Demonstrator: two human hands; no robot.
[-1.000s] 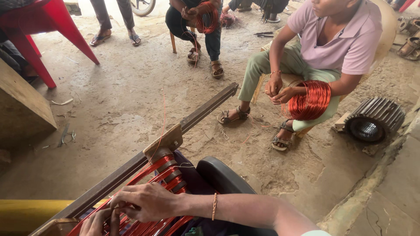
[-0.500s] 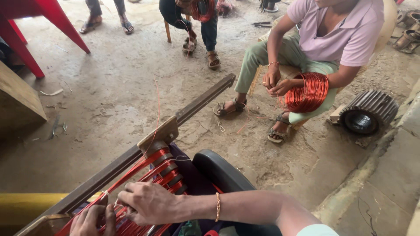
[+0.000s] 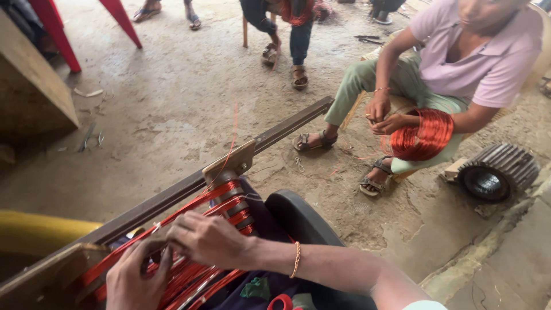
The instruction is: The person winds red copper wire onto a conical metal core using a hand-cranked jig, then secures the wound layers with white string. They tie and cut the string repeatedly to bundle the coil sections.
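Both hands (image 3: 172, 255) close together, fingers curled.

I see my left hand (image 3: 135, 278) at the bottom left and my right hand (image 3: 209, 238) just right of it, both on the wire (image 3: 195, 275) strung along the winding frame (image 3: 229, 166). The rail (image 3: 287, 123) runs from that frame up and to the right across the floor (image 3: 172, 97). A seat back (image 3: 301, 221) sits just right of the frame, before my right forearm. Beyond the rail's far end a person (image 3: 459, 69) sits at the upper right, a wire coil (image 3: 422, 135) on the lap. A stator (image 3: 496, 172) lies on the floor right of that person. A chair leg (image 3: 120, 23) stands at the upper left, a board (image 3: 34, 95) below it.
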